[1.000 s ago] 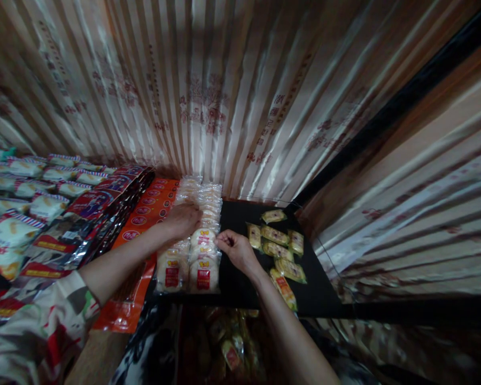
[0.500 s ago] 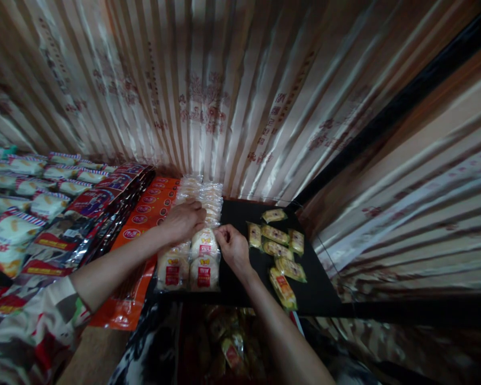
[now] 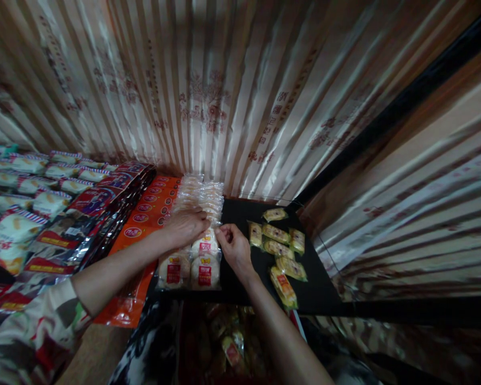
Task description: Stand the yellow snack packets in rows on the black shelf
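Observation:
Two rows of clear packets with round pale cakes and red labels (image 3: 203, 271) run back along a black shelf (image 3: 320, 294). My left hand (image 3: 186, 227) lies palm down on the packets in the middle of the rows, fingers curled over them. My right hand (image 3: 233, 247) is at the right edge of the same rows, with its fingers pinched on the edge of a packet. Several small yellow wrapped snacks (image 3: 278, 248) lie loose on the shelf just right of my right hand.
Orange packets (image 3: 144, 216) and dark red-and-black bags (image 3: 92, 208) lie in rows left of the cakes, with white striped bags (image 3: 22, 214) further left. A ribbed shiny wall (image 3: 224, 96) closes the back and right. More wrapped goods (image 3: 228, 347) show on a lower level.
Both hands have moved a little further back along the cake rows. The right hand has closed in toward the left hand on the packets.

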A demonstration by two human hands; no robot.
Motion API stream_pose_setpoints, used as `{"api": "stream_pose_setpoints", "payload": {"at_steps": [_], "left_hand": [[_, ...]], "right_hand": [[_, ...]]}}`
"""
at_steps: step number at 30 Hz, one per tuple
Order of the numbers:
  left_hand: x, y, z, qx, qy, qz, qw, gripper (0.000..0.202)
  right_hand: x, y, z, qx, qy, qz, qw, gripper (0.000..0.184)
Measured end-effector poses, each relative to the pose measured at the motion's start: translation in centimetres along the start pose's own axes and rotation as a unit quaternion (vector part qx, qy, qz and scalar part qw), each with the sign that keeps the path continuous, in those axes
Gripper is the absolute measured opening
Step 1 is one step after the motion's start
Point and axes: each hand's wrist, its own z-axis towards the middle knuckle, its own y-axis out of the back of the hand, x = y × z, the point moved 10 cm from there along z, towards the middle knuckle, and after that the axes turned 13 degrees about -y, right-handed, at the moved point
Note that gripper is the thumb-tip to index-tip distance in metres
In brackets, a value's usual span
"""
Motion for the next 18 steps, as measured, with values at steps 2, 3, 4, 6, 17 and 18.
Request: {"api": "stream_pose_setpoints", "payload": {"at_steps": [2, 3, 4, 6, 17, 18], "left_hand": [[-0.2, 0.1, 0.0, 0.002, -0.006, 0.005, 1.0, 0.014], [-0.2, 0.1, 0.0, 0.002, -0.007, 0.009, 1.0, 0.014], [-0.1, 0.1, 0.0, 0.002, -0.008, 0.012, 1.0, 0.014], [0.0, 0.0, 0.0, 0.0, -0.007, 0.015, 1.0, 0.014], [0.1, -0.2, 0.0, 0.008, 0.011, -0.007, 1.0, 0.014], [0.1, -0.2, 0.0, 0.008, 0.009, -0.009, 1.0, 0.014]], "right_hand": [[-0.5, 0.6, -0.5, -0.015, -0.007, -0.01, 1.0, 0.028], [-0.7, 0.7, -0.8, -0.013, -0.008, -0.018, 1.0, 0.028], [-1.0, 0.6, -1.1, -0.003, -0.007, -0.029, 1.0, 0.029], [-1.4, 0.2, -1.7, 0.028, 0.004, -0.051, 0.998, 0.032], [-1.1, -0.6, -2.4, 0.049, 0.036, -0.004, 0.998, 0.02], [-1.0, -0.5, -2.4, 0.041, 0.037, -0.007, 0.998, 0.02]]}}
